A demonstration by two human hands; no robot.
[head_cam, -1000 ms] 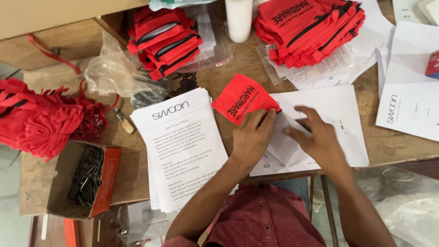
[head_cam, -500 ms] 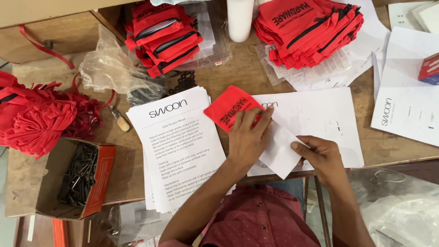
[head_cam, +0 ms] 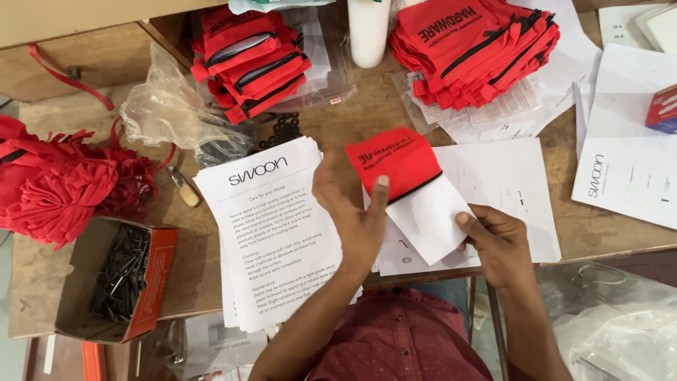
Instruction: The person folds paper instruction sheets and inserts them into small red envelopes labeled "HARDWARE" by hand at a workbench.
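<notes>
The head camera looks down at the left hand (head_cam: pixel 356 215), which holds a small red pouch (head_cam: pixel 391 162) above the wooden worktop (head_cam: pixel 352 116), its fingers closed on the pouch edge. The right hand (head_cam: pixel 497 240) grips a folded white sheet (head_cam: pixel 430 215) whose top end sits just at the pouch mouth. I judge the step is putting the sheet inside the pouch. This step calls for keeping the mouth open and the sheet straight. A stack of printed leaflets (head_cam: pixel 271 226) lies to the left, and piles of red pouches (head_cam: pixel 479 49) are at the back.
</notes>
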